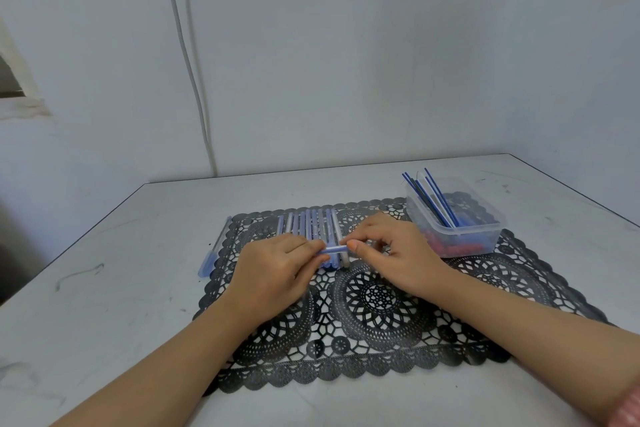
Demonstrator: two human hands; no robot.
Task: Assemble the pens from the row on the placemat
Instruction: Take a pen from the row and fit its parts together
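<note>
Shows a single pen held crosswise between both hands, low over the near end of the row of pens, at about 11 o'clock from the middle of the placemat; touching the row or just clear of it, cannot tell. Runs 9 to 3 o'clock along its long axis, the 3 o'clock end tipped slightly up, at right angles to the row, itself laid 12 to 6 o'clock. At the 9 o'clock end, the left hand, fingers curled round the pen and hiding its tip. At the 3 o'clock end, the right hand, thumb and forefinger pinching the pen, remaining fingers curled behind. Neither hand clearly nearer: pen midway, gripped from opposite ends. Joint covered by fingertips, so the part under fitting not identifiable. Judged a push-together or twist step along the 9-to-3 axis, calling for both ends kept in line. At 2 o'clock from the hands, nearer the right, a clear tub of blue refills and red pieces, well apart from the row. At 9 o'clock, nearer the left, one capped pen along the placemat's left edge on the table, pointing roughly 1 to 7 o'clock. Likely risk: nudging the row beneath when lowering the hands.
</note>
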